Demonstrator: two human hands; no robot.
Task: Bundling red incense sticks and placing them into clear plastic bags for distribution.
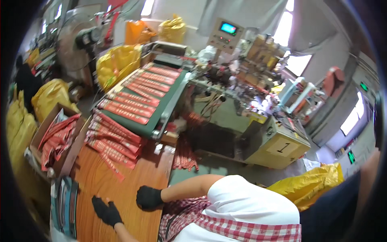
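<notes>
My left hand (107,211), in a black glove with bare fingertips, lies low over the wooden tabletop (125,191), its fingers apart and nothing in them. My right hand (149,198), in a black glove too, rests near the table's right edge, curled into a fist; I see nothing in it. Beyond both hands, a loose pile of long narrow red printed packets (113,137) lies at the far end of the table. One packet (111,165) sticks out of the pile toward my hands. More red packets (137,94) lie in rows on a green conveyor belt (171,101).
At the left stands a cardboard box (72,155) holding crumpled red wrappers (60,137). A blue-grey holder (64,205) sits on the table's left edge. Red packets (185,155) hang in a bundle beside the table. A machine with a control panel (225,34) and yellow sacks (117,66) stand beyond.
</notes>
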